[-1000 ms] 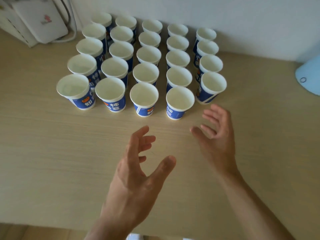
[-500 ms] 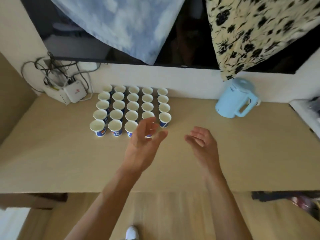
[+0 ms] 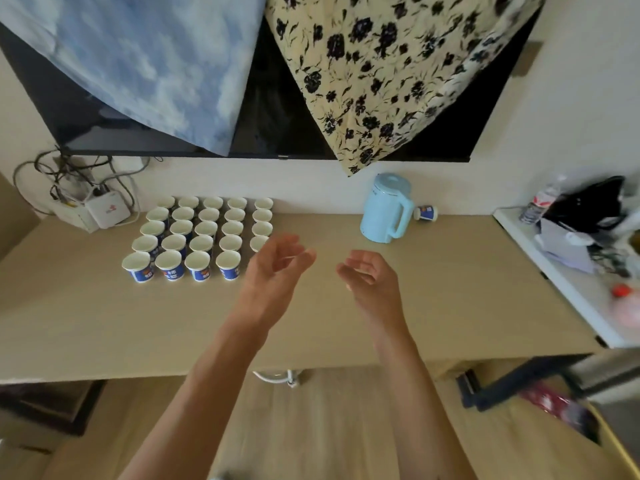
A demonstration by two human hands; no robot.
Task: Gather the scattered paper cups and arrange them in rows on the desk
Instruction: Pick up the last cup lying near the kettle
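Several blue-and-white paper cups (image 3: 201,233) stand upright in neat rows at the back left of the beige desk (image 3: 104,317). One more paper cup (image 3: 426,213) lies on its side by the wall, just right of the kettle. My left hand (image 3: 273,271) hovers over the desk beside the rows' right front corner, fingers relaxed, holding nothing, and it hides part of the nearest cup. My right hand (image 3: 370,278) floats further right, palm turned inward, fingers loosely curled and empty.
A light-blue kettle (image 3: 386,209) stands at the back, right of the rows. A white router (image 3: 107,211) with tangled cables sits in the back left corner. A white side table (image 3: 571,289) with a bottle, bag and clutter adjoins the desk's right end.
The view has pulled back and risen, so the kettle, the fallen cup and the side table now show. Both hands have lifted away from the front row and shifted right.
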